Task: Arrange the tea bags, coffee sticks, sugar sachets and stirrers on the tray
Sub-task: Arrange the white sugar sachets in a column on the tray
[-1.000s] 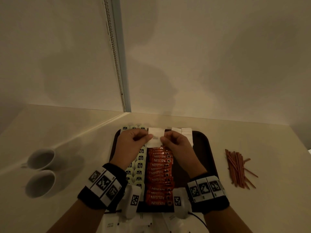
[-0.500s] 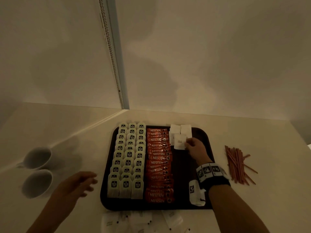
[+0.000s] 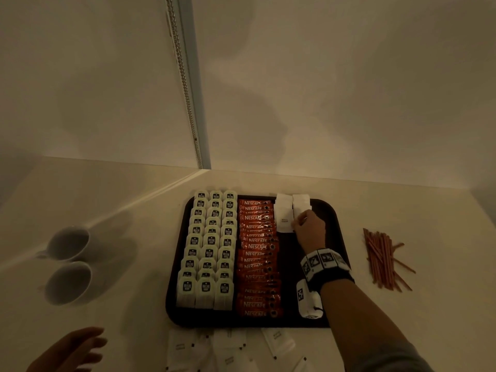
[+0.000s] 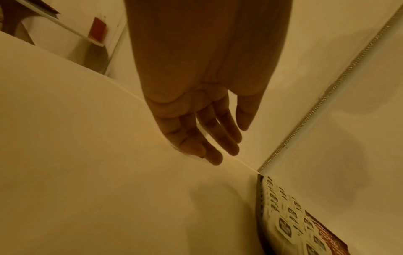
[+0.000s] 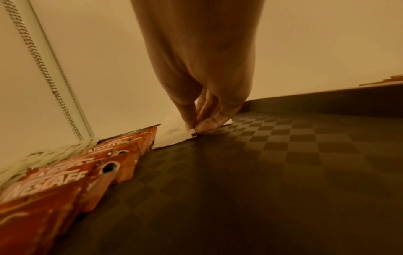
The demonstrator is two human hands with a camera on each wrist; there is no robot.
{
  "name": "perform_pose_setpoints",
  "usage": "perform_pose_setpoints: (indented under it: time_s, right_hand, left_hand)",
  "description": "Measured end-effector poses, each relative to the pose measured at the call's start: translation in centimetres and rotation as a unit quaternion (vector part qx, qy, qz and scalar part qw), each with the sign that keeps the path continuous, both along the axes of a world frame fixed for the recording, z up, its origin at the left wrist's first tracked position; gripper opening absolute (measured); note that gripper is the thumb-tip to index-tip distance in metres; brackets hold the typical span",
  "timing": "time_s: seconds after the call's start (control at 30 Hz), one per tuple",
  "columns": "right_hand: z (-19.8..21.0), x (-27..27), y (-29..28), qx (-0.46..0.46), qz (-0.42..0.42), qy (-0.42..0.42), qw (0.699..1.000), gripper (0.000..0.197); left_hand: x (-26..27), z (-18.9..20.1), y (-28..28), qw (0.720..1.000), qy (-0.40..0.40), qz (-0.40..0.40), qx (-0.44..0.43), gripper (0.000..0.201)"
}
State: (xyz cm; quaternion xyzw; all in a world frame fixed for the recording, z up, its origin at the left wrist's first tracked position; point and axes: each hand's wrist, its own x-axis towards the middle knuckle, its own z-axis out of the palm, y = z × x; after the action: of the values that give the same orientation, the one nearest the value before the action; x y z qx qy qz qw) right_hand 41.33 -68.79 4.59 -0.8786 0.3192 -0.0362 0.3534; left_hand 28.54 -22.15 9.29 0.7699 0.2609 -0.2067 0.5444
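Head view: a dark tray [image 3: 336, 226] lies on a pale counter [image 3: 429, 237] and carries three columns of tea bags [image 3: 210, 241] at its left, a column of red coffee sticks [image 3: 257, 253] beside them, and the start of a sugar column at its far right-centre. The right hand [image 3: 308, 229] rests over the tray with its fingertips on the right edge of a white sugar sachet [image 3: 284, 220], whose long axis runs away from the person, parallel to the coffee sticks and just beside them; two further sachets lie at the far rim. Loose sugar sachets [image 3: 230, 347] wait on the counter just off the tray's near rim, closer to the left hand [image 3: 72, 350], which hangs over the counter at lower left. Stirrers [image 3: 381, 257] lie in a loose bundle on the counter right of the tray, apart from it, on the right hand's side. Two cups [image 3: 68, 261] stand at far left. Left wrist view: the left hand [image 4: 202, 110] is relaxed, its fingers loosely extended and holding nothing; the tray corner with tea bags [image 4: 285, 227] lies off to its right. Right wrist view: thumb and fingertips [image 5: 207, 126] pinch the near corner of the sugar sachet [image 5: 172, 136], which lies flat on the tray's chequered floor [image 5: 283, 163], its left edge meeting the coffee sticks [image 5: 122, 151].
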Motion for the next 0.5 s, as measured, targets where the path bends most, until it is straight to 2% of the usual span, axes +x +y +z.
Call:
perform_pose_setpoints:
  time_s: [0.07,0.17,0.27,0.4,0.5]
  right_hand:
    - [0.6,-0.3,0.0,-0.005,0.014,-0.019,1.0,0.016]
    - [3.1,-1.6,0.1,0.003,0.087,-0.044,0.995,0.017]
    - [6.2,-4.5,1.1,0.041,0.201,0.015,0.979,0.014]
    - [8.7,-10.5,3.4,0.042,0.368,0.133,0.919,0.018]
    - [8.5,-15.3,5.8,0.009,0.465,0.18,0.867,0.038]
  left_hand:
    - [-0.3,-0.1,0.5,1.0,-0.009,0.014,0.006,0.028]
    - [-1.1,-1.2,2.3,1.0,0.015,0.02,0.003,0.021]
    - [-2.2,-2.3,4.3,0.999,0.035,0.039,0.001,0.023]
    - [-3.9,-3.0,5.4,0.999,0.025,0.033,0.007,0.022]
    - [-5.5,-3.0,5.4,1.0,0.017,0.026,0.002,0.021]
